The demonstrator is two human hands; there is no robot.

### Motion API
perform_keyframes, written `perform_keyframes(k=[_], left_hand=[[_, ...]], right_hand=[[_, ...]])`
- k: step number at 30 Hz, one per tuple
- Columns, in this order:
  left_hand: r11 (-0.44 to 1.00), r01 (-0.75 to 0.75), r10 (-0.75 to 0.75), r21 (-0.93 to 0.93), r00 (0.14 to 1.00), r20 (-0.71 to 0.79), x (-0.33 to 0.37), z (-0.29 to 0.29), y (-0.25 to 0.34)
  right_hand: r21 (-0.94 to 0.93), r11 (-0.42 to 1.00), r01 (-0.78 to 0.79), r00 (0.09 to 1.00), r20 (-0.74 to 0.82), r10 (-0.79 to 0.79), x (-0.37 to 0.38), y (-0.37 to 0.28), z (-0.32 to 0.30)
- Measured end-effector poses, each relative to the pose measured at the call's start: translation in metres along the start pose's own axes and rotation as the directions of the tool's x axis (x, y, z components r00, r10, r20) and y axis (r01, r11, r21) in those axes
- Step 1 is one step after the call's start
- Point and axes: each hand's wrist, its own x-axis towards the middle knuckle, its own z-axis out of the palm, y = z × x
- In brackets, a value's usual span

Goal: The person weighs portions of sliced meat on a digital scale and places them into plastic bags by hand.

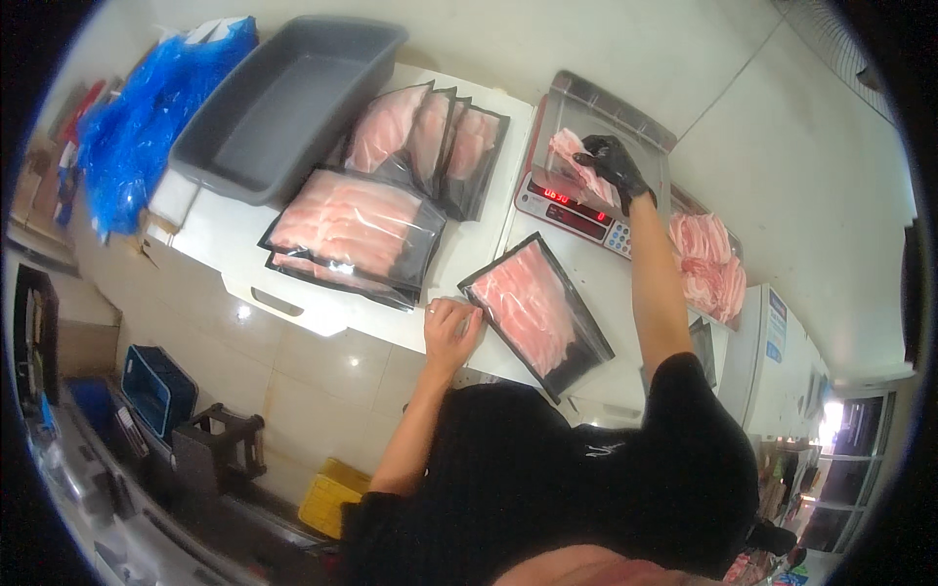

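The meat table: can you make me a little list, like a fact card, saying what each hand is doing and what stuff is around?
Left hand: bare, loosely curled at one corner of a single meat pack
Right hand: black glove, holding raw meat slices at the scale
Scale: red and silver, display lit
Right of scale: pile of sliced meat
Left side: more flat packs, grey tub, blue plastic
Floor: yellow box

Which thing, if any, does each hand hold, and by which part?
The gloved right hand appears to hold meat slices near their middle. The left hand is at the edge of the nearest bag; a hold cannot be told.
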Motion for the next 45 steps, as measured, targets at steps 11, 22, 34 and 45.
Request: perform_keyframes(k=[11, 22, 34, 45], left_hand=[[0.982, 0.115, -0.124, -0.153, 0.991, -0.051, 0.033, 0.023, 0.037], [0.614, 0.651, -0.221, -0.446, 0.684, 0.695, 0.062, 0.157, 0.196], [0.803, 0.470, -0.092, -0.366, 0.705, 0.703, 0.006, 0.205, 0.260], [0.903, 0.310, -0.120, -0.299, 0.848, 0.517, -0.036, 0.214, 0.279]], right_hand=[[0.520, 0.830, -0.202, 0.892, -0.253, 0.376, -0.141, -0.165, -0.117], [0.581, 0.795, -0.174, 0.801, -0.387, 0.457, -0.290, -0.181, -0.089], [0.517, 0.834, -0.193, 0.874, -0.295, 0.386, -0.380, -0.154, -0.129], [0.915, 0.390, -0.105, 0.832, -0.134, 0.538, -0.425, -0.132, -0.123]])
